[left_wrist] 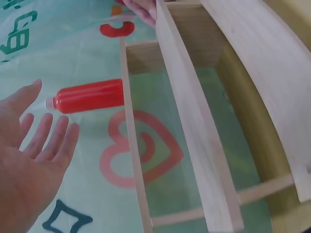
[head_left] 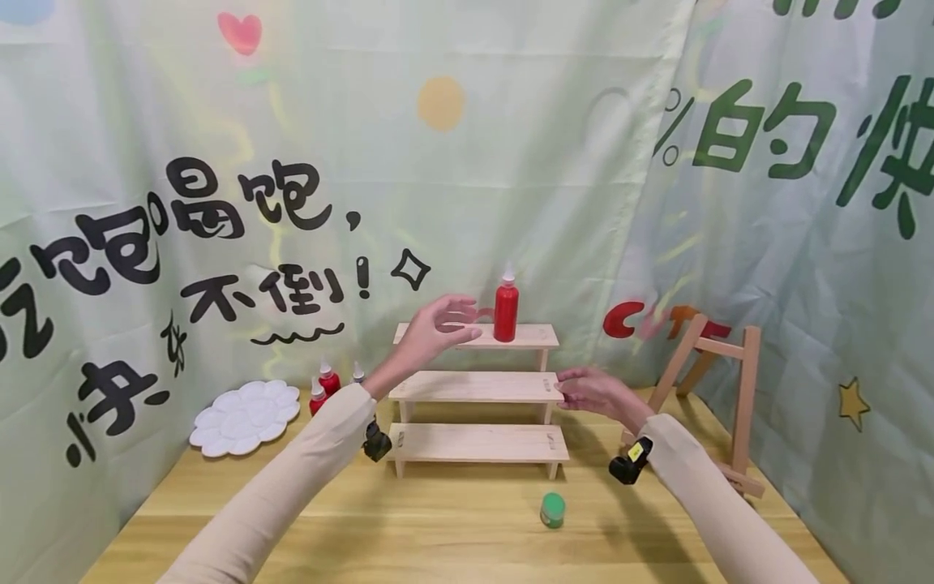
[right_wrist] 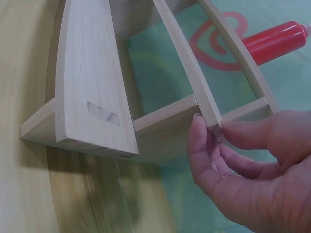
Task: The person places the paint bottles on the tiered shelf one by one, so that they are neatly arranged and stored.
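Observation:
A red squeeze bottle (head_left: 506,312) with a pale pointed cap stands upright on the top step of a three-tier wooden stand (head_left: 477,442). My left hand (head_left: 439,326) is raised just left of the bottle. In the left wrist view that hand (left_wrist: 36,160) has its fingers spread apart near the bottle's cap end, with nothing in them. My right hand (head_left: 600,395) is at the stand's right side. Seen from the right wrist, thumb and fingertips of this hand (right_wrist: 257,179) pinch the end corner of the middle step (right_wrist: 194,73).
A small green-lidded jar (head_left: 553,509) sits in front of the stand. Several more bottles (head_left: 329,380), partly hidden by my left arm, stand at the left beside a white flower-shaped palette (head_left: 246,418). A wooden easel (head_left: 740,405) is at the right. Printed curtains hang behind.

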Demonstrator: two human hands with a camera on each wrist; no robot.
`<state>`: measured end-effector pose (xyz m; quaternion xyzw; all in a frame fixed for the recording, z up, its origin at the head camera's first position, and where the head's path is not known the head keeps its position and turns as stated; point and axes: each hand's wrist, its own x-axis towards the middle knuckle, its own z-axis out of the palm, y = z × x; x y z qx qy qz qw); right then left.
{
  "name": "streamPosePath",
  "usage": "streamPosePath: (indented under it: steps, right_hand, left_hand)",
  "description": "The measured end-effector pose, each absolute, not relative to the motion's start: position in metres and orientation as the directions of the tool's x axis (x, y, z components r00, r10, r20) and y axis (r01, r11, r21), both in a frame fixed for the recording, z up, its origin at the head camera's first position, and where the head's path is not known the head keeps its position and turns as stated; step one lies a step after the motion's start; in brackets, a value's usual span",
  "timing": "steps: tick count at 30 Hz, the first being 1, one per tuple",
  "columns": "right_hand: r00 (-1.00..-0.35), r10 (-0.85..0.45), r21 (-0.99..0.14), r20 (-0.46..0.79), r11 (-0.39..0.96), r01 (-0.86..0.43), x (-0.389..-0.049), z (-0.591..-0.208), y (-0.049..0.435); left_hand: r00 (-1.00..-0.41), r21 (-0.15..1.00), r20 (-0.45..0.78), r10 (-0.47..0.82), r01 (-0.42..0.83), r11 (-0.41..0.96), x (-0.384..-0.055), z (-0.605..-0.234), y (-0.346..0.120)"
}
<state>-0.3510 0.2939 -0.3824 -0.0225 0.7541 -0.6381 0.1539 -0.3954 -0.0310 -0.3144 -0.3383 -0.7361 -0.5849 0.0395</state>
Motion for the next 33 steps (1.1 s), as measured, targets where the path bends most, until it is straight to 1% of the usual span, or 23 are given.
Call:
streamPosePath:
  steps: [3,7,11,15,17,23,24,26,30,32,33]
  right_hand:
    - [-0.952,-0.224,-0.968,-0.208,0.188,0.167,-0.353,-0.381,0.292]
    - [-0.952,-0.234,-0.969,-0.197,0.191,0.153,-0.354,-0.381,0.292]
    - [-0.949,-0.243,-0.968,-0.202,0.195,0.156,-0.355,-0.383,0.294]
    - [-0.945,-0.246,-0.965,-0.216,0.199,0.169,-0.356,-0.384,0.295]
    - [-0.943,-0.253,-0.965,-0.216,0.201,0.167,-0.357,-0.383,0.297]
    - [-0.944,-0.253,-0.966,-0.21,0.205,0.16,-0.354,-0.375,0.307]
    - [-0.945,-0.25,-0.966,-0.211,0.202,0.162,-0.354,-0.375,0.308]
    - [-0.944,-0.256,-0.967,-0.206,0.201,0.156,-0.354,-0.375,0.309]
    - [-0.941,-0.267,-0.97,-0.209,0.183,0.163,-0.356,-0.378,0.304]
    - [-0.938,-0.277,-0.97,-0.209,0.182,0.163,-0.357,-0.38,0.301]
    - [-0.937,-0.277,-0.97,-0.212,0.18,0.166,-0.357,-0.381,0.3]
  left_hand:
    - [-0.766,0.832,0.447,0.461,0.546,0.1,-0.389,-0.315,-0.044]
    - [-0.763,0.82,0.451,0.464,0.559,0.124,-0.388,-0.318,-0.068]
    - [-0.792,0.825,0.444,0.419,0.544,0.154,-0.384,-0.326,-0.097]
    - [-0.826,0.838,0.447,0.343,0.521,0.164,-0.377,-0.333,-0.123]
    - [-0.832,0.838,0.452,0.321,0.52,0.165,-0.375,-0.337,-0.132]
    - [-0.827,0.788,0.465,0.317,0.55,0.278,-0.375,-0.348,-0.149]
    - [-0.831,0.79,0.464,0.306,0.545,0.281,-0.375,-0.349,-0.153]
    - [-0.85,0.828,0.459,0.258,0.515,0.222,-0.376,-0.352,-0.161]
    - [-0.894,0.897,0.434,0.106,0.44,0.04,-0.376,-0.359,-0.185]
    - [-0.904,0.906,0.424,0.054,0.424,-0.004,-0.375,-0.363,-0.197]
    - [-0.905,0.905,0.425,0.039,0.425,0.002,-0.373,-0.364,-0.203]
